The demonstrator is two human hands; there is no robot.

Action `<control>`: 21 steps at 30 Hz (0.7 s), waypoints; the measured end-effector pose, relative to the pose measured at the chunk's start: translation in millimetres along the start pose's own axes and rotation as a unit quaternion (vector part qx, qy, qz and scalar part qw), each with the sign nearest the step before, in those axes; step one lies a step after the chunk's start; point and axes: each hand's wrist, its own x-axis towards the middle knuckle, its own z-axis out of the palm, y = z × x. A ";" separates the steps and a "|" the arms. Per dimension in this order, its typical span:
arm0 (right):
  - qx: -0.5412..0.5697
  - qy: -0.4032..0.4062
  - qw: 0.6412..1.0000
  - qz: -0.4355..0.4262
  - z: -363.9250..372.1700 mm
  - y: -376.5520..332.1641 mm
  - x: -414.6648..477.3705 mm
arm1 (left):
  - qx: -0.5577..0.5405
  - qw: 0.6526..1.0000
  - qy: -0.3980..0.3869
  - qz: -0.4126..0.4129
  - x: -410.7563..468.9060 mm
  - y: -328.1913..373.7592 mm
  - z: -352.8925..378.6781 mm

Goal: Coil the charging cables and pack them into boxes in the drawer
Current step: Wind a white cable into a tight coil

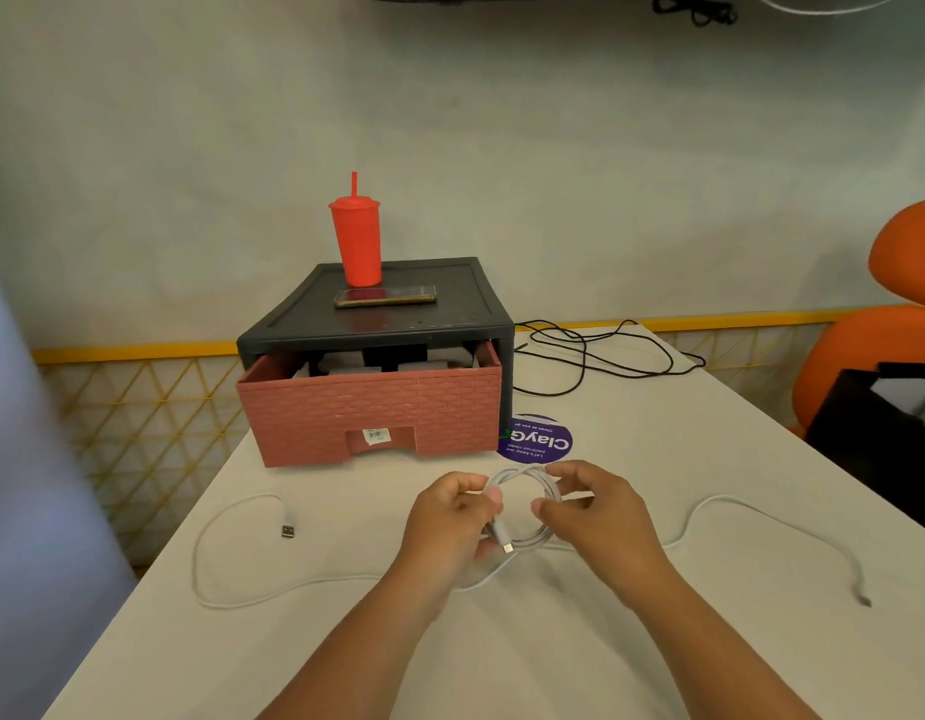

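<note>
A white charging cable (pixel 523 478) is wound into a small loop above the table, held between both hands. My left hand (pixel 447 517) pinches the loop's left side, with the plug end sticking out below its fingers. My right hand (pixel 595 511) grips the loop's right side. Loose tails of white cable run off both ways: one (pixel 226 589) ends in a USB plug (pixel 289 531) at the left, another (pixel 793 532) trails to the right. Behind stands a pink brick-pattern drawer (pixel 372 413), partly pulled out of its black frame (pixel 424 324), with boxes (pixel 413 367) inside.
A red tumbler (pixel 356 241) with a straw and a phone (pixel 385 296) sit on the frame's top. A black cable (pixel 600 356) lies tangled at the back right. A purple round sticker (pixel 541 441) marks the table. Orange chair (pixel 886 314) and a black bag (pixel 876 423) stand right.
</note>
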 end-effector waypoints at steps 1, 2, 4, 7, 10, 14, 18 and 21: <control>-0.023 0.004 1.000 0.001 -3.0 4.9 9.1 | 0.019 1.000 0.007 0.000 9.2 -2.7 5.6; -0.048 0.005 0.999 0.004 -5.4 10.5 18.2 | 0.040 0.999 0.008 0.000 18.7 -6.7 11.1; -0.088 0.000 0.996 0.010 -9.5 22.2 35.0 | 0.074 0.997 0.005 0.000 37.1 -14.3 22.1; -0.132 -0.021 0.991 0.005 -12.5 39.5 56.6 | 0.131 0.991 0.012 -0.006 63.2 -25.2 37.5; -0.169 -0.042 0.985 0.004 -12.9 55.7 75.7 | 0.175 0.984 0.013 -0.002 83.9 -30.8 51.4; -0.167 -0.043 0.985 0.007 -14.1 66.9 93.3 | 0.209 0.978 0.013 -0.001 101.9 -32.7 63.4; -0.224 -0.067 0.971 -0.043 -14.2 73.2 102.1 | 0.239 0.971 0.013 0.020 108.8 -36.6 66.6; -0.224 -0.079 0.969 -0.068 -16.2 76.6 100.1 | 0.232 0.972 0.010 0.026 108.2 -39.3 66.7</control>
